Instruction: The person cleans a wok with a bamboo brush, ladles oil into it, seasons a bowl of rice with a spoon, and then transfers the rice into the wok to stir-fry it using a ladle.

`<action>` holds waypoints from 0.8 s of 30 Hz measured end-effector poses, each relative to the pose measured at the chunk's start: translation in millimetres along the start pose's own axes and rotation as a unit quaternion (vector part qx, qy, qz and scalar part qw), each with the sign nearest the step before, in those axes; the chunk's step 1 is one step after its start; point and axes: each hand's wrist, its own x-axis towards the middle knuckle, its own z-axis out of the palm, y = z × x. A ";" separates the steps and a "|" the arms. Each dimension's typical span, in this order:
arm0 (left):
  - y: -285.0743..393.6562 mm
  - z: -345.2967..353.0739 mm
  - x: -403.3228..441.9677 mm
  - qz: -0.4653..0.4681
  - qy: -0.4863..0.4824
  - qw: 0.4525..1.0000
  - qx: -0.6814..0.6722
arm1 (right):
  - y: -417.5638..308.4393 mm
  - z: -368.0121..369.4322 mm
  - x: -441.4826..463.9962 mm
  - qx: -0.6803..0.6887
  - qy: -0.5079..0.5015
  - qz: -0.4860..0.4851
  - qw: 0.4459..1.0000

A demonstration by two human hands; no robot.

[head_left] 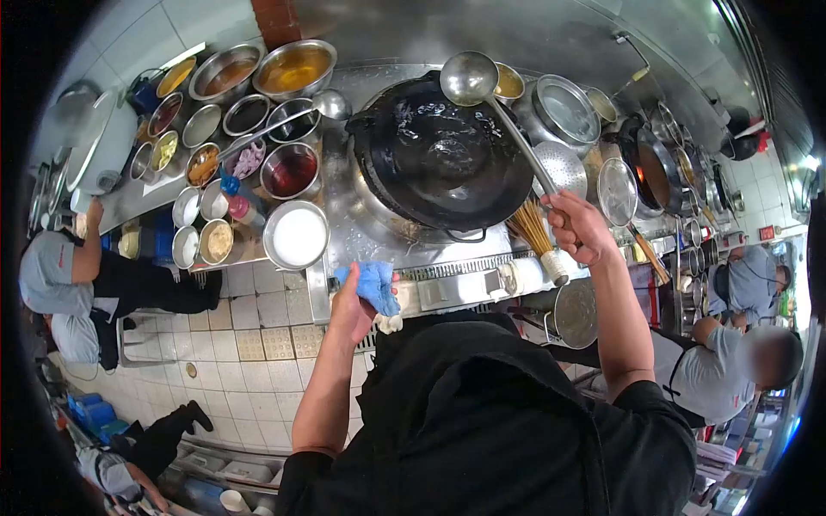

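Note:
My right hand [580, 227] is closed around the handle end of a long steel ladle [470, 78], whose bowl hangs over the far rim of a large black wok [447, 172]. The wok sits on the stove in front of me, and its dark inside looks wet and shiny. In my left hand [347, 311] is a bunched blue cloth [376, 286], held near the stove's front edge and apart from the wok. Just left of my right hand lies a bamboo wok brush [535, 236] with a bound handle. A perforated steel skimmer [561, 168] rests behind it.
Left of the wok stand bowls of sauces and seasonings, including a white one [295, 234], a dark red liquid [289, 170] and a squeeze bottle [245, 208]. A second ladle [331, 104] lies across them. A second wok [654, 172] is at right. Co-workers are on both sides.

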 end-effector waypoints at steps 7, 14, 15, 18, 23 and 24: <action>-15.5 31.5 12.3 -0.026 -0.016 0.999 0.027 | 16.9 -31.6 -5.2 0.058 -0.012 -0.015 0.998; -42.7 50.3 6.6 -0.027 -0.016 0.999 0.028 | 0.6 -40.8 13.5 0.268 -0.212 0.054 0.938; -45.4 50.2 3.8 -0.025 -0.016 0.999 0.025 | -4.0 -34.1 19.3 0.288 -0.244 0.058 0.924; -51.5 47.7 -4.9 -0.014 0.010 1.000 0.005 | -20.5 -7.4 47.2 0.287 -0.330 0.071 0.896; -56.7 23.8 -23.7 0.023 0.016 0.999 -0.041 | -52.6 65.2 117.7 0.262 -0.378 0.093 0.883; -54.8 19.7 -29.5 0.035 0.019 0.998 -0.044 | -56.4 82.7 134.5 0.249 -0.385 0.091 0.884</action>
